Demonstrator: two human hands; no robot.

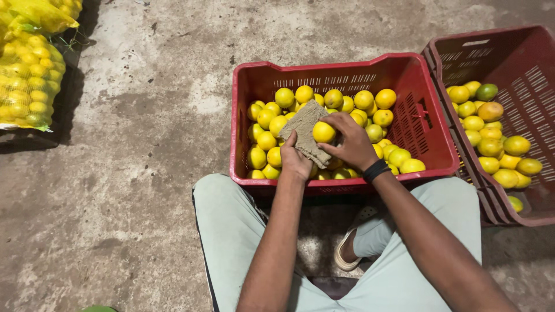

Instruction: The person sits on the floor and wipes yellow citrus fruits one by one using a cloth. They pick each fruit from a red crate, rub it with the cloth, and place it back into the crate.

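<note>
My left hand (295, 159) grips a piece of tan coarse cloth (305, 128) over the red crate (243, 115). My right hand (350, 141) holds a yellow citrus fruit (323, 132) against that cloth. A black band sits on my right wrist. The crate holds several yellow fruits (370, 110), piled mostly at its left and centre. I sit on the floor with my legs around the crate's near edge.
A second red crate (520, 63) at the right holds more yellow fruits plus a green one (487, 91). Yellow mesh sacks of fruit (26, 75) lie at the far left. The floor is stained concrete (144, 173). A sandal (347, 254) shows between my legs.
</note>
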